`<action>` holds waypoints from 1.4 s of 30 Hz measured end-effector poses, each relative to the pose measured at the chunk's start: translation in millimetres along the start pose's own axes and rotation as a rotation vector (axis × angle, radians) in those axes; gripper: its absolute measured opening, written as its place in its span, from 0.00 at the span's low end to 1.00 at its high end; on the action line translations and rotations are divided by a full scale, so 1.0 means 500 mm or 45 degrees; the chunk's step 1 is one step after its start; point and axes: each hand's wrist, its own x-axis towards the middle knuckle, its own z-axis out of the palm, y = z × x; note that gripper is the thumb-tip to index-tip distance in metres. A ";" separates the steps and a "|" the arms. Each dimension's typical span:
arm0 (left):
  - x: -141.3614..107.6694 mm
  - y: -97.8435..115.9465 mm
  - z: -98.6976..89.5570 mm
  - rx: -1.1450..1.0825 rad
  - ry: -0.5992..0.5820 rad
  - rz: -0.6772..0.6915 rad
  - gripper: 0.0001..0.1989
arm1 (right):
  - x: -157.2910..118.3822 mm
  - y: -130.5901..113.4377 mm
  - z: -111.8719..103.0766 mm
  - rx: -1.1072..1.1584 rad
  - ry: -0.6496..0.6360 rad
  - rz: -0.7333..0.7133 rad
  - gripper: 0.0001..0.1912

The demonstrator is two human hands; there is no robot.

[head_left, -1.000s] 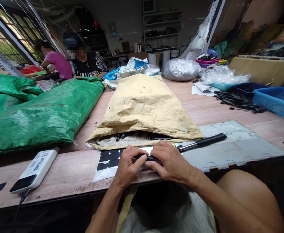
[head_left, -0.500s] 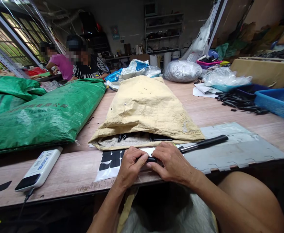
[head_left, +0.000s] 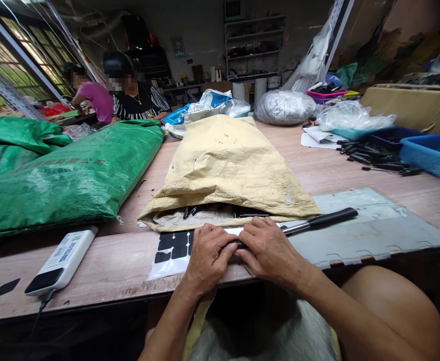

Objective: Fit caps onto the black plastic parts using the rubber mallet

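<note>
Close together at the table's front edge, my left hand and my right hand both grip a slim black stick-like piece. Fingers and thumbs cover most of it, so its kind is unclear. Just beyond them lies a yellow woven sack, its mouth facing me with black parts inside. A sheet with black rounded stickers is by my left hand. Behind my right hand, a tool with a black grip and metal shaft rests on a grey mat; its other end is hidden.
A full green sack and a white power bank with a cable lie left. Black parts and a blue tray are right. An open bag hangs below the edge. Two people sit at the far left.
My hands have drawn closer together, with the thumbs nearly meeting, and less of the black piece shows between them. The view has shifted slightly.
</note>
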 end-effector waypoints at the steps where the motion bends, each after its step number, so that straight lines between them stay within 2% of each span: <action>1: 0.000 0.000 0.001 0.006 -0.009 -0.003 0.11 | 0.000 0.000 -0.001 -0.001 -0.002 -0.003 0.09; 8: 0.001 -0.005 0.007 0.041 0.007 0.081 0.10 | 0.004 -0.001 0.001 0.007 -0.009 -0.075 0.08; 15: 0.000 -0.011 0.008 0.056 0.007 0.104 0.09 | 0.006 -0.003 0.011 0.042 0.009 -0.068 0.05; 25: 0.000 -0.014 0.010 0.076 0.005 0.080 0.10 | 0.002 -0.001 -0.002 0.144 -0.025 0.034 0.14; 36: 0.001 -0.015 0.007 0.103 -0.005 0.133 0.12 | 0.003 -0.018 0.024 0.084 0.104 -0.014 0.10; 39: 0.001 -0.013 0.006 0.116 -0.016 0.132 0.12 | -0.002 -0.016 0.012 0.105 0.120 -0.007 0.11; 42: -0.011 0.010 -0.005 0.111 0.021 0.125 0.11 | -0.011 -0.002 -0.025 0.193 0.132 -0.036 0.12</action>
